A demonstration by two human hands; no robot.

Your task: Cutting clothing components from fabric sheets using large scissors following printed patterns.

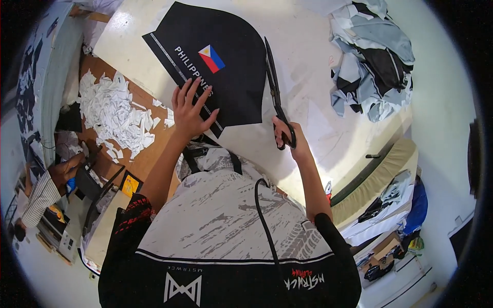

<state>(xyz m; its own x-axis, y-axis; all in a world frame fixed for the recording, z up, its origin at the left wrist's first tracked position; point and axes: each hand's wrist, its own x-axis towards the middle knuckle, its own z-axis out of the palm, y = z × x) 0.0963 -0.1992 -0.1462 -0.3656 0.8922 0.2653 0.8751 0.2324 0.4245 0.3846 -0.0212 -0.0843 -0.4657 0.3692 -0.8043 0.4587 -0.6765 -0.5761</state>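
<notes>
A black cut fabric piece (233, 87) with a curved top edge lies flat on the white table (308, 97). It carries a small printed flag, white lettering and a thin pale stripe near its straight left edge. My left hand (192, 110) rests on its lower left part, fingers spread over the lettering and stripe. In my right hand (292, 138) are large black scissors (273, 82), fingers through the handle loops. The blades point away from me along the right edge of the fabric, close together. Whether any fabric lies between them I cannot tell.
At the far right of the table lies a heap of grey, black and white fabric (375, 61). White scraps (115, 113) are piled on the brown floor at left. A padded ironing board (380, 169) stands at right. Another person (43, 197) sits far left.
</notes>
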